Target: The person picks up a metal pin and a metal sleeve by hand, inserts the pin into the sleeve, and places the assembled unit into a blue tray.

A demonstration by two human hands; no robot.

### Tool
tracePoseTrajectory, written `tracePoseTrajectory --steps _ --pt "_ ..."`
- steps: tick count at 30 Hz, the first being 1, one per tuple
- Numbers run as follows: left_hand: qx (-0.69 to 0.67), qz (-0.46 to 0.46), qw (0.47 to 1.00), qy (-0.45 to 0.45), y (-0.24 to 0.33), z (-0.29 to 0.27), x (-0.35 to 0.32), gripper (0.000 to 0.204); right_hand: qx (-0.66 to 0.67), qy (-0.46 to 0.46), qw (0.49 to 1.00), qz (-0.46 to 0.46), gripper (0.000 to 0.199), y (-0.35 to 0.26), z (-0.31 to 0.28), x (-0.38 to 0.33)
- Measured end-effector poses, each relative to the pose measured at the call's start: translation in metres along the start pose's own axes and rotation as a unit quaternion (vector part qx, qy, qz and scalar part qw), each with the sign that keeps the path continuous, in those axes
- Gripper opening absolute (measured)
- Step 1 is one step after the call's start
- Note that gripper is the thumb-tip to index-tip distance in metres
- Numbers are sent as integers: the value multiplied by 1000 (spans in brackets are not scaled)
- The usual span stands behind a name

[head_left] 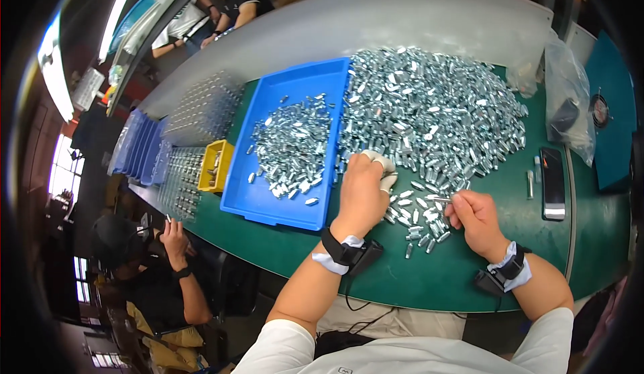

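Observation:
A broad heap of small shiny metal parts (429, 112), short and cylinder-like, covers the green table. My left hand (362, 196) is at the heap's near edge, beside the blue tray. White covers (384, 166) wrap some of its fingertips. Its fingers are curled inward, and what they hold, if anything, is hidden. To the right, my right hand (477, 221) pinches a thin metal pin (439, 199) between thumb and forefinger, pointing left. Several loose metal parts (409, 209) lie between my two hands. More such parts (295, 142) are piled inside the blue tray (268, 214).
Left of the tray stand a yellow bin (215, 167), clear racks of parts (204, 109) and stacked blue trays (139, 147). A phone (553, 185) and a plastic bag (567, 99) lie at the right. A grey panel (402, 15) borders the back. A co-worker (168, 266) sits at lower left.

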State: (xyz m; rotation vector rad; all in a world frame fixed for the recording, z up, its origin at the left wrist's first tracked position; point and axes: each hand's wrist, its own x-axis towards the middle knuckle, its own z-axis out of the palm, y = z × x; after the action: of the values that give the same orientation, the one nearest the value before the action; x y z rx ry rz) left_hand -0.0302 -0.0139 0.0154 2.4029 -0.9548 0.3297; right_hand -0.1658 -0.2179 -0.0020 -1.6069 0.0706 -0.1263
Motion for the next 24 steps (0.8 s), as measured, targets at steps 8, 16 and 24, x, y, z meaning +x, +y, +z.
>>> tracePoseTrajectory --steps 8,16,24 --pt "-391 -57 906 -150 35 -9 -8 12 3 16 1000 -6 33 0 1 2" --pt "-345 16 931 -120 38 -9 -5 16 -27 28 999 -10 32 -1 1 4" --pt "-386 -47 912 -131 38 0 -12 16 -64 4 998 -28 34 -2 0 2"
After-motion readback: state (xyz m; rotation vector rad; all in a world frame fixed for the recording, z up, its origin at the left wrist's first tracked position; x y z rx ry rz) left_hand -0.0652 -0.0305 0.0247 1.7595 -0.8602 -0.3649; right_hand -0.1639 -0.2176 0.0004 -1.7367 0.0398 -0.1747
